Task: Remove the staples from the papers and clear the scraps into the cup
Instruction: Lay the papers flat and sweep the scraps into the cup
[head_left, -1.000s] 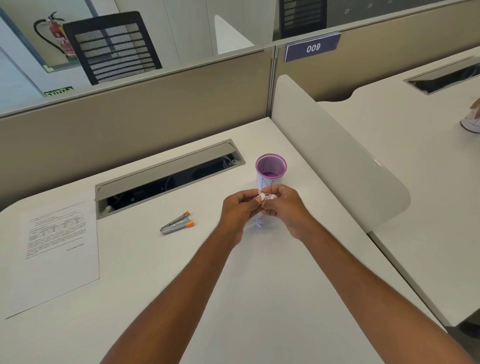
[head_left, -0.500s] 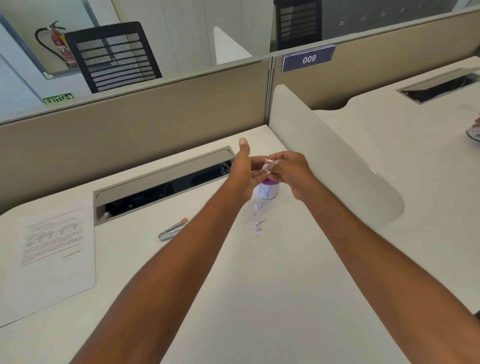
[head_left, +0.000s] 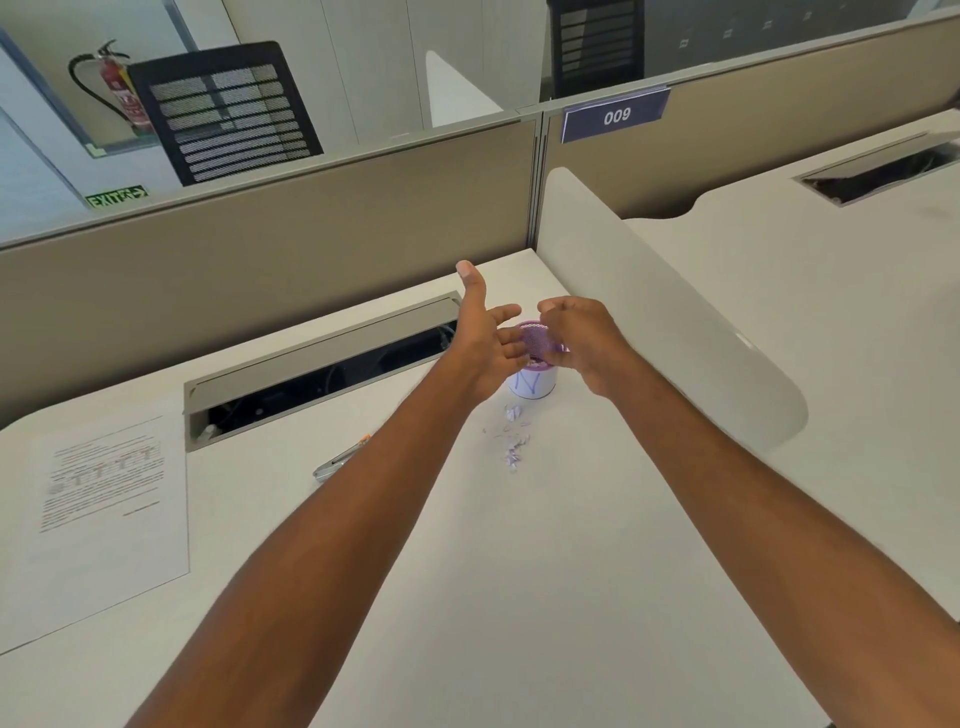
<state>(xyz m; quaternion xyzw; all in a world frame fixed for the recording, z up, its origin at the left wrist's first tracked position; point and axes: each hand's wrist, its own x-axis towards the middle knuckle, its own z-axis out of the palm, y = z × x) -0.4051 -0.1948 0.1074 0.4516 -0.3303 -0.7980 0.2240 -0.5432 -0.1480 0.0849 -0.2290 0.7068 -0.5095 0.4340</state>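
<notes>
change: a second ago both hands pinched a crumpled white scrap together, low in front of the cup; half a second ago they held it above the rim; now the scrap is no longer visible between them; judged dropped into the cup, though its inside is too dim to confirm

left to right:
- paper, flat on the surface at far left, well apart from the hands; no staple can be made out on it
- staple remover, silver with an orange tip, lying near the cable slot, partly hidden behind the left forearm; untouched
- left hand, released; thumb straight up, fingers spread and holding nothing, just beside the cup
- cup, upright, purple mesh top over a white base, between the two hands
- scraps, loose on the surface just in front of the cup
- right hand, over the cup's rim with fingers bunched and curled; cannot tell whether a last bit is pinched there

meaning: one load is cleared, the job is not done; the loose bits in front of the cup remain to be gathered

count: one paper; one staple remover; one cup; two hands; scraps as two small clumps plus flecks too fine to number
</notes>
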